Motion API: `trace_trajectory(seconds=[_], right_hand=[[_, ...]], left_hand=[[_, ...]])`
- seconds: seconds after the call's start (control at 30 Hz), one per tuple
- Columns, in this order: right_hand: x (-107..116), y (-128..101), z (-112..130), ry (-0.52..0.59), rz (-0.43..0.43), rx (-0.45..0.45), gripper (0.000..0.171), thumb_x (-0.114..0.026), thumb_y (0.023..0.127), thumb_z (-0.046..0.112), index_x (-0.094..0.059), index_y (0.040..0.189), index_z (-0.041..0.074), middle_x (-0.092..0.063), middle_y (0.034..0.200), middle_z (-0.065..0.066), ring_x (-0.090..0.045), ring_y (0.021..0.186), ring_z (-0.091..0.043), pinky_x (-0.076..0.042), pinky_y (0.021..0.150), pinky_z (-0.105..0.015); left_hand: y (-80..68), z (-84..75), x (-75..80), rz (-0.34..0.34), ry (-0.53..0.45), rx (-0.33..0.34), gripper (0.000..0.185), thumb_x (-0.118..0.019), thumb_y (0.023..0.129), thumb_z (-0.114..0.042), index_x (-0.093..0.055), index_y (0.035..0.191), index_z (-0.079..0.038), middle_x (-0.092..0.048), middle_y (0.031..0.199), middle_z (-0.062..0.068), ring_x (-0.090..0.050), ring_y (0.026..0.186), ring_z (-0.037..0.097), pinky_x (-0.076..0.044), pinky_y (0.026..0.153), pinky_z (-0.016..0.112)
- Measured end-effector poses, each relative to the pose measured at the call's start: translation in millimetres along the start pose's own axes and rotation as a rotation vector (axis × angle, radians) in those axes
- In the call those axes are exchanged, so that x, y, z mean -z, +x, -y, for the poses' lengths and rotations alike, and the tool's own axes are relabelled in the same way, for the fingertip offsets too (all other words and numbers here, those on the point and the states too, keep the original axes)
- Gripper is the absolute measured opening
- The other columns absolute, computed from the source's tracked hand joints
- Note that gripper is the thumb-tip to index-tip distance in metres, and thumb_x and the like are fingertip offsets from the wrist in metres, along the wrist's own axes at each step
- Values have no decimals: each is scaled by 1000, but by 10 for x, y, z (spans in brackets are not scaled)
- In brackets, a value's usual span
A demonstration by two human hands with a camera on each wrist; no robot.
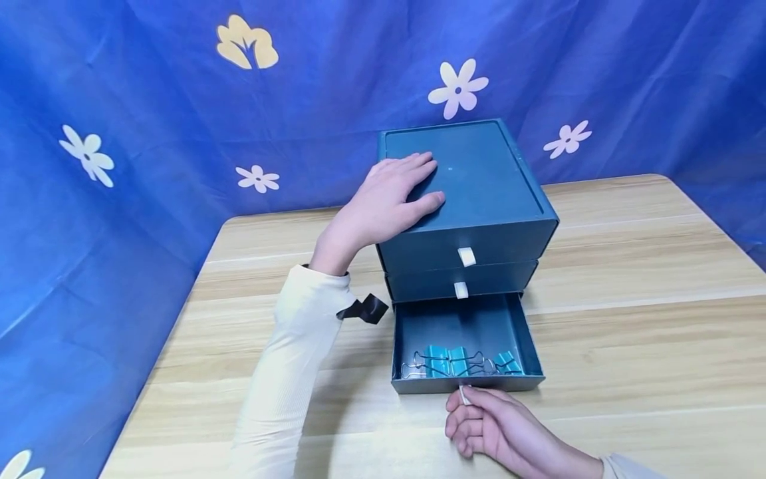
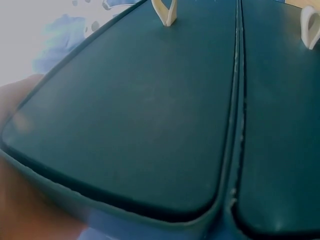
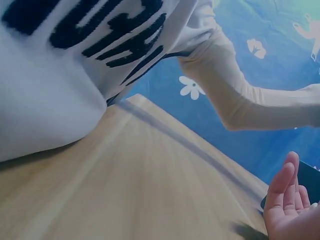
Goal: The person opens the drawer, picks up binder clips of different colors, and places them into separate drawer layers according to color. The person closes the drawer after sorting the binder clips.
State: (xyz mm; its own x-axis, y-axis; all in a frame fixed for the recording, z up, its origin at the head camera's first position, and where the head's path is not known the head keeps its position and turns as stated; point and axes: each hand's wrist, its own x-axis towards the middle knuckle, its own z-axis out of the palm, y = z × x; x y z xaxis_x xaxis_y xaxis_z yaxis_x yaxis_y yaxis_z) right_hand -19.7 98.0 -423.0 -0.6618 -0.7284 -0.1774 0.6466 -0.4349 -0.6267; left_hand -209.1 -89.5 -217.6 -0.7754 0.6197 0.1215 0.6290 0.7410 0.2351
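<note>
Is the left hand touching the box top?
Touching. Head view shows the left hand lying flat on the box top, fingers spread on its surface.

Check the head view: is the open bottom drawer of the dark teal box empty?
No, the open bottom drawer holds several teal binder clips along its front wall.

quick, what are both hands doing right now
Left hand: open, fingers flat on top of the drawer box.
Right hand: pinching the white pull tab of the open bottom drawer.
</note>
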Motion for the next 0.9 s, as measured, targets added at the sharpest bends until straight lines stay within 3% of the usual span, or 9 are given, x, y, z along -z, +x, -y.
trace_trajectory(seconds=[0.33,0.57,0.9], right_hand=[[-24,-19,149,-61,-62,34,29,-37,106,25,-53,105,1,-66,90,-6,-62,76,-12,-51,69,-24],[-31,40,212,-130,-47,47,29,-38,105,24,-52,104,-1,-66,87,-7,-61,71,-12,-52,68,-24],[57,203,335,-235,-148,74,28,-43,104,26,-52,100,0,-64,81,-5,-59,68,-9,-50,64,-21]], left_hand=[[9,-10,16,-5,-8,-8,61,-43,100,-40,-33,151,-8,-26,158,7,-18,146,19,-10,117,35],[8,0,24,-3,-15,-8,61,-43,100,-40,-33,151,-8,-26,158,6,-19,146,19,-10,117,36],[8,24,6,-1,-23,-7,61,-43,100,-41,-33,151,-9,-26,158,6,-19,146,19,-11,117,35]])
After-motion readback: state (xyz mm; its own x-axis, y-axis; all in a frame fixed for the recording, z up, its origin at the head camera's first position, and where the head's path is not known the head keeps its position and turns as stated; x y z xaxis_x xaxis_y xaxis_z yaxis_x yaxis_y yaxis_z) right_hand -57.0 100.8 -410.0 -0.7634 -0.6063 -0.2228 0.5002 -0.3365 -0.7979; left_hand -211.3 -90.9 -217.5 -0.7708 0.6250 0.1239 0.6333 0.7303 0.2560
